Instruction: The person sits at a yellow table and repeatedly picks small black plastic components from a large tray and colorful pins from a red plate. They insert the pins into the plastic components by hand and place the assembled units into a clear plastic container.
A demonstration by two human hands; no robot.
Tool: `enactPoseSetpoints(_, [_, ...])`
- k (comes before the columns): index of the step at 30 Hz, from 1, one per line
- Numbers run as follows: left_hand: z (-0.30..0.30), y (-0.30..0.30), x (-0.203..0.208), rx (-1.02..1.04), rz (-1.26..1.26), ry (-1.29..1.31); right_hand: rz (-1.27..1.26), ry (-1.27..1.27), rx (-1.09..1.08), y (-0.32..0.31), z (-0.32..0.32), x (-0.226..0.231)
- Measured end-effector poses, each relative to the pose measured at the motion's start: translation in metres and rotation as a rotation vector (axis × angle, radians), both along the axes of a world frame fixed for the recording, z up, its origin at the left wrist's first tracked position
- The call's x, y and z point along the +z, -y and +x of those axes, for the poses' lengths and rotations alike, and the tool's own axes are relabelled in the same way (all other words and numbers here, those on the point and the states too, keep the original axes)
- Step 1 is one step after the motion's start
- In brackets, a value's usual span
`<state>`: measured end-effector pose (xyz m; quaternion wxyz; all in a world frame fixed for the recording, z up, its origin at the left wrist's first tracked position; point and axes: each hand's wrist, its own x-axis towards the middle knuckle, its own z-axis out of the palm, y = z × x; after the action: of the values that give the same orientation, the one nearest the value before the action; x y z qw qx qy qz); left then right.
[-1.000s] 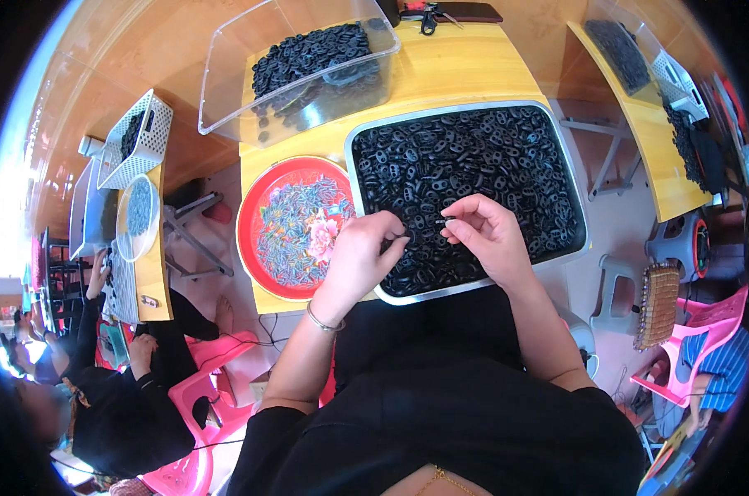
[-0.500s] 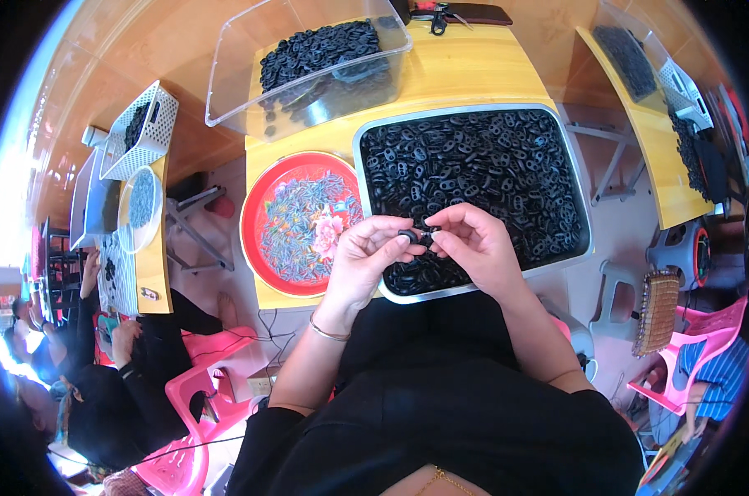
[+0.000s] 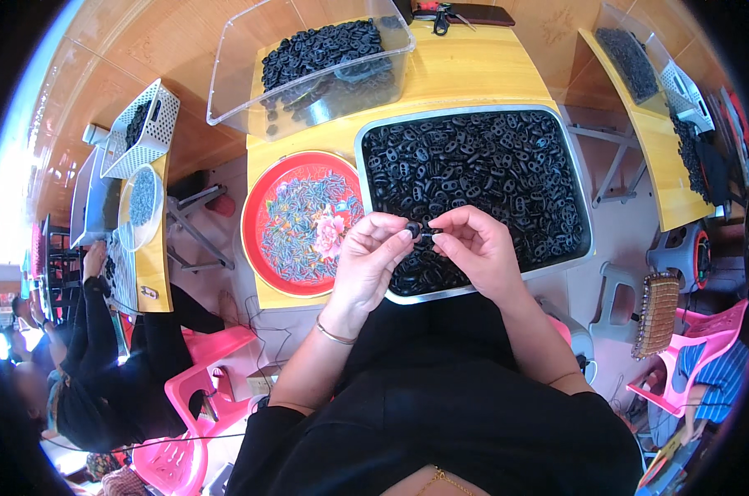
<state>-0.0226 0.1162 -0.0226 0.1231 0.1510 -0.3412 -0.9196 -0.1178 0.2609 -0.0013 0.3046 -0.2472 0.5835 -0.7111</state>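
Item in work: one small black ring (image 3: 413,228), pinched between my left hand (image 3: 368,258) and right hand (image 3: 472,248) above the near edge of the metal tray (image 3: 465,291), which I judge still nearly full of unsorted black rings, most remaining.

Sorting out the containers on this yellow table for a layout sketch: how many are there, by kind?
Metal tray of black parts: 1
Red round tray: 1
Clear plastic bin: 1
Total: 3
Both hands, left and right, pinch one small black part.
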Motion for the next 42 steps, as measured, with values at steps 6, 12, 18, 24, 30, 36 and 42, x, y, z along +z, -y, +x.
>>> enactPoseSetpoints(6, [0.000,-0.003,0.004,0.014,-0.034,-0.005,0.016,-0.059,-0.061,0.003,0.001,-0.001])
enactPoseSetpoints(12, [0.001,-0.001,0.004,0.031,-0.225,0.009,0.049,-0.061,-0.053,0.003,0.000,0.001])
enactPoseSetpoints(18, [0.001,0.000,0.005,0.044,-0.309,-0.003,0.062,-0.068,-0.069,0.004,0.000,0.003])
enactPoseSetpoints(24, [0.001,-0.002,0.005,0.033,-0.294,-0.020,0.030,-0.032,-0.028,0.004,0.000,0.003])
enactPoseSetpoints(30, [0.002,-0.002,0.006,0.032,-0.305,-0.002,0.044,0.030,0.002,0.005,0.001,0.007])
enactPoseSetpoints(36, [0.003,-0.003,0.007,0.032,-0.342,-0.012,0.015,0.039,0.006,0.006,0.002,0.006])
enactPoseSetpoints(42, [0.004,-0.004,0.010,0.022,-0.332,-0.003,0.020,0.057,0.011,0.004,0.002,0.004])
